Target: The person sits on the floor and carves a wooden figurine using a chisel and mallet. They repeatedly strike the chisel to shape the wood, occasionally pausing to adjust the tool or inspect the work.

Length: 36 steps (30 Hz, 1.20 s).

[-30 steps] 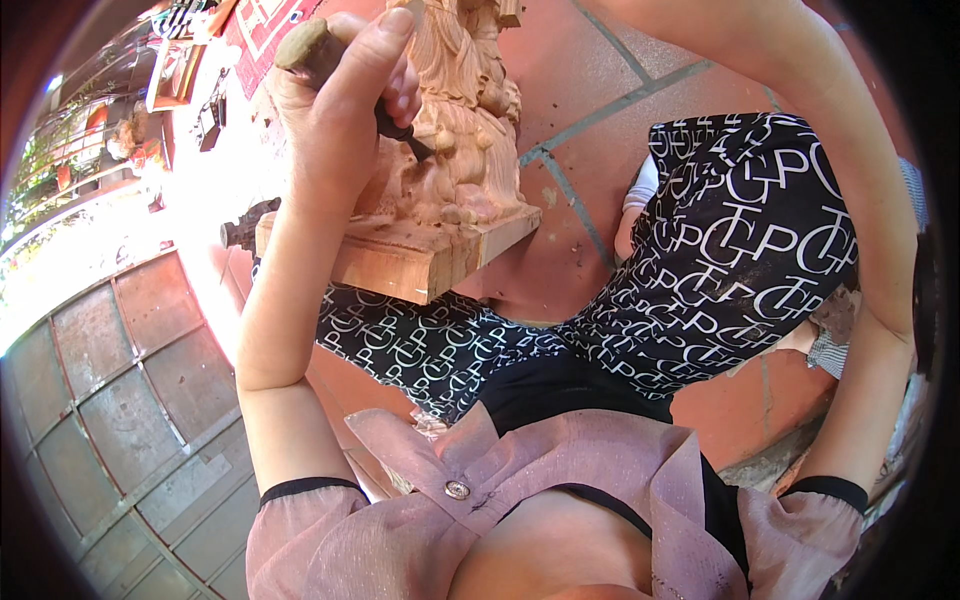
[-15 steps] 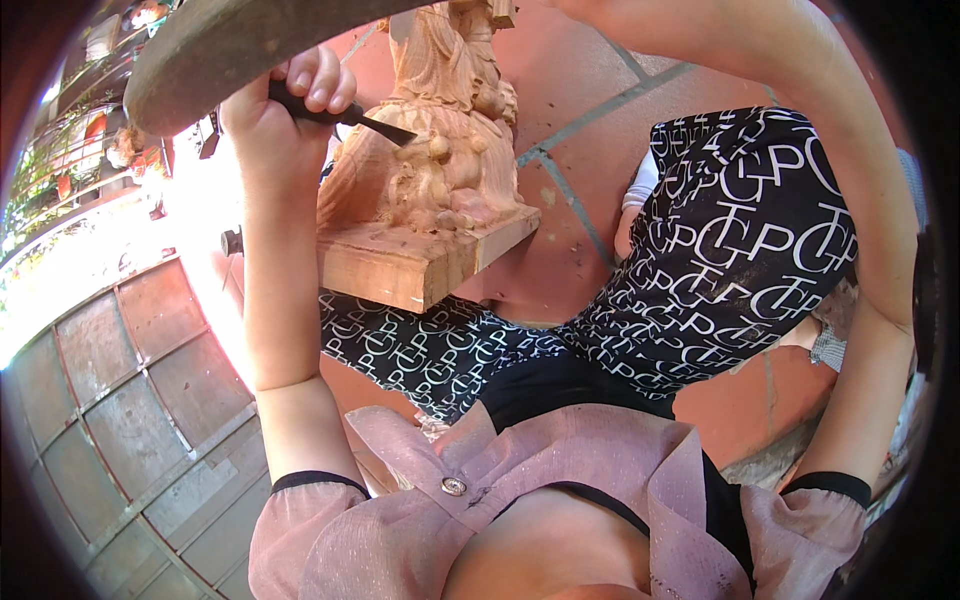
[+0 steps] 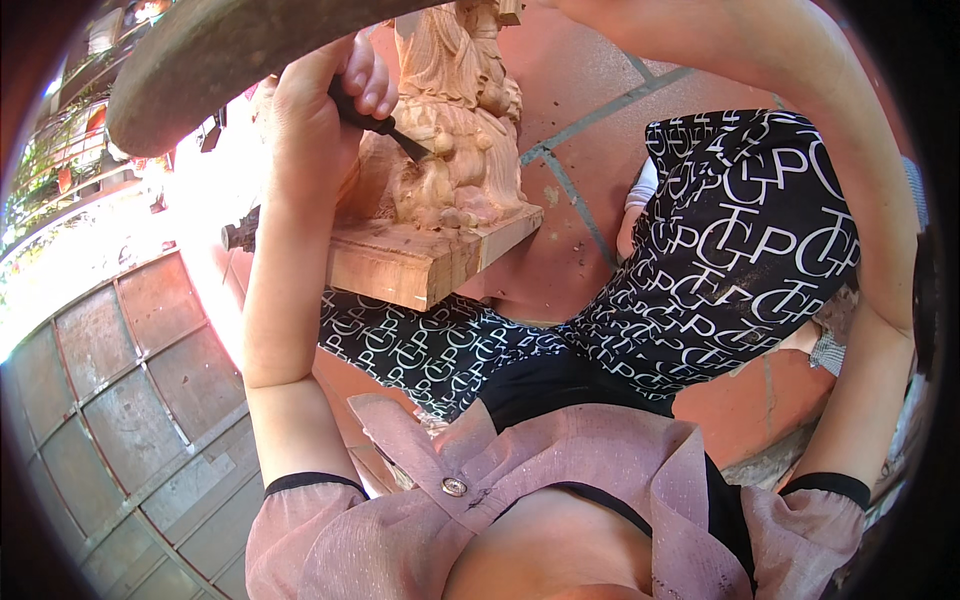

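Observation:
My left hand [image 3: 340, 90] is closed around the dark handle of a small chisel [image 3: 385, 125]. The chisel's flat metal blade points down and right, its tip at the rounded relief of a carved wooden figure [image 3: 450, 160]. I cannot tell how firmly it touches. The carving rises from a thick, squared wooden base [image 3: 400, 265], and its top runs out of the picture. A bulky, dark brown, rounded thing [image 3: 190, 80], like a wooden club, crosses the upper left close to the camera. My right forearm [image 3: 700, 35] reaches to the top edge; the hand itself is beyond it.
Reddish floor tiles [image 3: 570, 100] with grey joints lie around the carving. My legs in black-and-white patterned trousers [image 3: 740, 210] spread to either side of its base. At left stand grey-brown framed panels [image 3: 110, 360] beside a glaring bright patch. Plants and coloured things show at the upper left.
My left hand has shifted right with the chisel, its tip now a little lower and further right on the carving. The dark rounded thing has moved slightly left and down.

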### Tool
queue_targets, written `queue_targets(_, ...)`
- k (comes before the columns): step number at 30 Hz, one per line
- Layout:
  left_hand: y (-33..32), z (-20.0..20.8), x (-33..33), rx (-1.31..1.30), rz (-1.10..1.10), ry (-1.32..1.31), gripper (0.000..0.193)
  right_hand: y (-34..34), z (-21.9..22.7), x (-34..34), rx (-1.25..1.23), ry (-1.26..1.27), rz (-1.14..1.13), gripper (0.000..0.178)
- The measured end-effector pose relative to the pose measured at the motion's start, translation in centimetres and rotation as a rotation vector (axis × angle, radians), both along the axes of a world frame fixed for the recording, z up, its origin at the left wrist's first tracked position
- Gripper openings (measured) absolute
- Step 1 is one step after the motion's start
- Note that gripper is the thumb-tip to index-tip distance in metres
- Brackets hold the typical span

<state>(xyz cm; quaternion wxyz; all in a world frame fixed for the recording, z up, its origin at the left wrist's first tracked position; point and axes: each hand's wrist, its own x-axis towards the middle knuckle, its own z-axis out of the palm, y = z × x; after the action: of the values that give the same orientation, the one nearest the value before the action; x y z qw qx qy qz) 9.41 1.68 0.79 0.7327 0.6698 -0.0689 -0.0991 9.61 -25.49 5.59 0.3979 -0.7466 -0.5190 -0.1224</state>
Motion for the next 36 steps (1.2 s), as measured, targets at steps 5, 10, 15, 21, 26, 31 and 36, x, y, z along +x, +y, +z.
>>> queue_targets(5,-1.0,0.0,-0.2,0.097,0.015,-0.031,0.038,-0.3,-0.8,0.2,0.074,-0.001,0.007,0.04)
queue_targets(10,-1.2,0.1,-0.5,0.084,0.008,-0.041,0.039,-0.3,-0.6,0.2,0.08,-0.109,-0.05,0.037)
queue_targets(15,-1.1,-0.1,0.0,0.065,0.017,-0.043,0.038,1.0,-1.6,1.7,0.162,-0.166,-0.111,0.036)
queue_targets(21,-1.4,-0.7,0.9,0.086,0.051,0.039,0.036,-0.2,-1.1,0.7,0.105,-0.037,-0.1,0.039)
queue_targets(26,-2.3,-0.6,0.6,0.133,0.07,0.038,0.034,-0.5,-1.0,0.2,-0.211,-0.083,-0.324,0.047)
queue_targets(31,0.8,-0.3,1.4,-0.226,0.053,0.01,0.032,-0.7,-2.9,2.3,-0.06,-0.09,-0.269,0.052)
queue_targets(36,0.9,-0.2,-0.1,-0.128,0.219,-0.218,0.023,-0.2,-3.8,2.3,-0.107,-0.25,-0.207,0.069)
